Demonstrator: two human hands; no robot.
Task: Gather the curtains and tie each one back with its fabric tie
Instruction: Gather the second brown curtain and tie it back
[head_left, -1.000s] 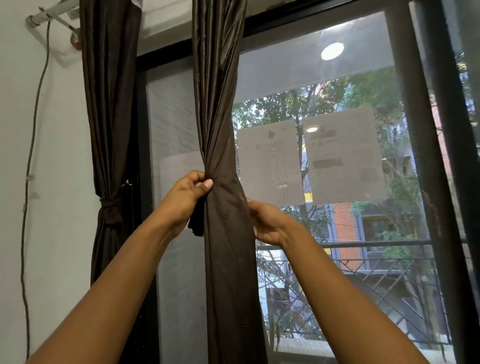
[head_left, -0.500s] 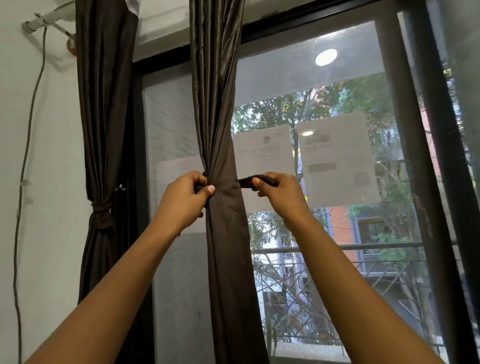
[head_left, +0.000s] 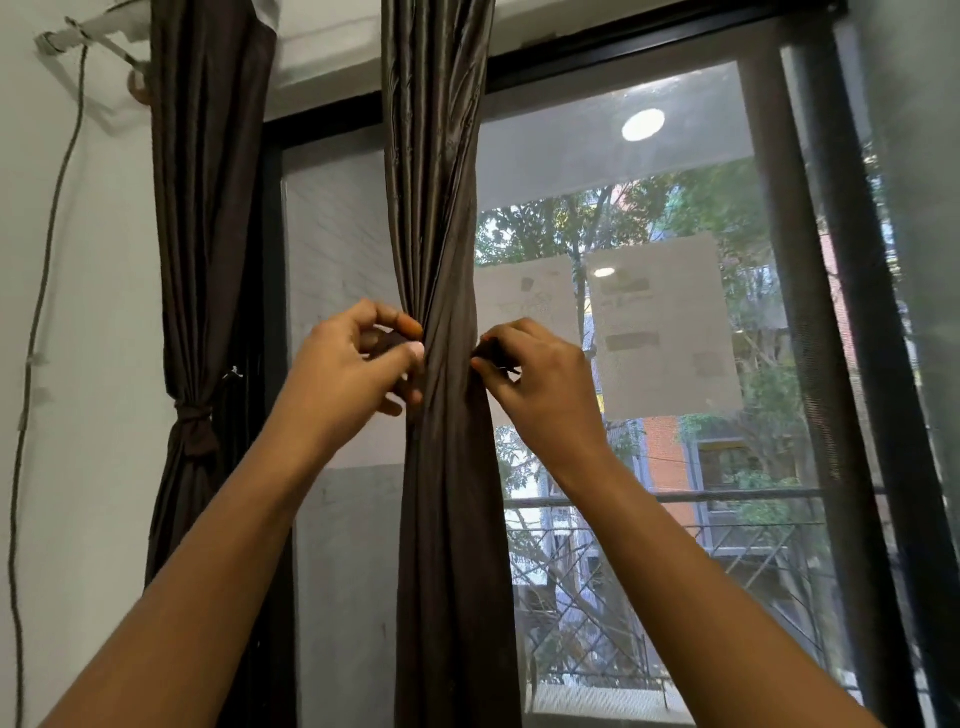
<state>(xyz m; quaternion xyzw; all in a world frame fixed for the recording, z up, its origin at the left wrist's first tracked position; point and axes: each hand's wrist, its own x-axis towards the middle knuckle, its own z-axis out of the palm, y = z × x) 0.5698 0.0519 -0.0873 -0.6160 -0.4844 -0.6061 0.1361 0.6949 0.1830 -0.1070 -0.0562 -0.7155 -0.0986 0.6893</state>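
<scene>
A dark brown curtain (head_left: 441, 208) hangs gathered into a narrow bunch in front of the window. My left hand (head_left: 353, 369) pinches one end of a dark fabric tie (head_left: 387, 343) at the bunch's left side. My right hand (head_left: 540, 379) pinches the tie's other end at the right side. The tie's middle is hidden behind the bunch. A second brown curtain (head_left: 208, 208) hangs at the left by the wall, held in by a knotted tie (head_left: 195, 421).
The window's black frame (head_left: 800, 312) stands to the right, with a mesh screen and two papers (head_left: 665, 327) stuck on the glass. A curtain rod bracket (head_left: 67, 36) and a hanging cord (head_left: 47, 260) are on the white wall at left.
My right hand came round from behind the bunch holding the tie's end, then drew in close to the bunch. Both hands rose a little and now sit level on either side.
</scene>
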